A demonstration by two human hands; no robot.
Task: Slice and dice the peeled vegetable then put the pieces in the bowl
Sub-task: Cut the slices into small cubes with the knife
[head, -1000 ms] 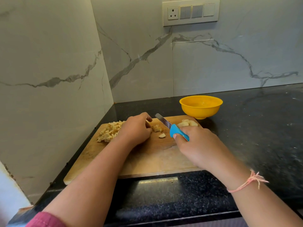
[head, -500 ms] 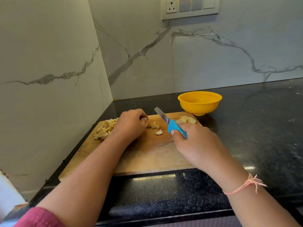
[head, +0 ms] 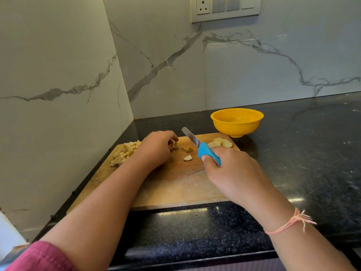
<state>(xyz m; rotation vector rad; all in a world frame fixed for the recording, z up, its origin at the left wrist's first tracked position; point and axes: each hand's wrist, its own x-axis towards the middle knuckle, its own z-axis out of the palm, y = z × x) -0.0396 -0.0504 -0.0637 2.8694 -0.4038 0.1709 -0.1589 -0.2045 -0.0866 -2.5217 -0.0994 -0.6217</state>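
Observation:
A wooden cutting board [head: 175, 184] lies on the black counter. On its far left sits a heap of diced pale vegetable [head: 125, 153]. A few loose pieces [head: 188, 157] lie mid-board, and several slices [head: 220, 142] rest at the far right corner. My left hand [head: 156, 149] has its fingers curled down over small pieces near the board's middle. My right hand [head: 232, 173] grips a blue-handled knife [head: 201, 147], blade raised and pointing away to the left. A yellow bowl [head: 237, 122] stands just beyond the board.
Marble walls meet in a corner behind and left of the board. A switch plate [head: 224, 8] is high on the back wall. The black counter [head: 302, 153] stretches to the right, and its front edge runs below my forearms.
The view has tilted slightly so the scene sits higher. My left hand has drawn a little left on the pieces; the knife stays lifted beside them.

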